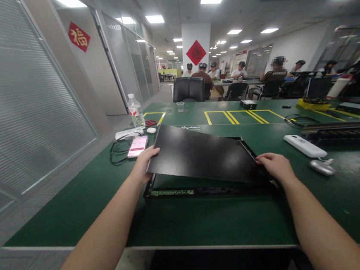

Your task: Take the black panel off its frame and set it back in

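Note:
A thin black panel [201,154], like a screen sheet, lies tilted over a black rectangular frame [219,191] on the green table. Its left side is raised, and its right end sits low within the frame. My left hand [144,163] grips the panel's left edge, thumb on top and fingers underneath. My right hand [276,166] is at the frame's right side, with thumb and fingers pinched near the edge. Whether it holds the frame alone or the panel's corner too, I cannot tell. A green circuit strip [172,192] shows along the frame's near side.
On the left are a phone [137,146], cables, a water bottle [136,112] and red-handled scissors [150,122]. A white device [305,146] and a silver gadget [322,167] lie at right. Several people sit at tables behind a black chair [188,90].

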### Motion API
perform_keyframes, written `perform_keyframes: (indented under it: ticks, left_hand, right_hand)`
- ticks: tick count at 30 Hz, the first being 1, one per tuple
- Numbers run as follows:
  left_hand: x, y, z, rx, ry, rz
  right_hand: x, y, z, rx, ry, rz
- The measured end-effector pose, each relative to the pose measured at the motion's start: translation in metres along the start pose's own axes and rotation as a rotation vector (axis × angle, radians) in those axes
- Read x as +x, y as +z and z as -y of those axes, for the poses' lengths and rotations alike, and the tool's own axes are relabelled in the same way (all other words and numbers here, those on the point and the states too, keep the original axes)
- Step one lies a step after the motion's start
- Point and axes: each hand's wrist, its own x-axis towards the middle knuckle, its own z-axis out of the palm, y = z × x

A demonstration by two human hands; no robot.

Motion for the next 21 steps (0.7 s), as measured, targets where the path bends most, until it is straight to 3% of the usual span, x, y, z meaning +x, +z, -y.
perform_keyframes:
  ticks: [6, 11, 15, 18, 21]
  left_hand:
    - [0.003, -0.005, 0.006, 0.059, 0.073, 0.067]
    - [0.002, -0.004, 0.007, 0.025, 0.132, 0.1]
    - [-0.001, -0.004, 0.005, 0.036, 0.142, 0.127]
    - [-0.002, -0.005, 0.003, -0.011, 0.159, 0.111]
    - [-0.002, -0.004, 0.001, -0.082, 0.164, 0.065]
  right_hand:
    - [0.002, 0.002, -0.006, 0.069, 0.013, -0.018]
    - [0.007, 0.003, -0.007, 0.088, 0.044, -0.111]
    - [0.009, 0.005, -0.006, 0.103, 0.008, -0.041]
    - [0.006, 0.006, -0.001, 0.281, 0.037, -0.057]
    - [0.0, 0.003, 0.006, 0.69, 0.06, -0.02]
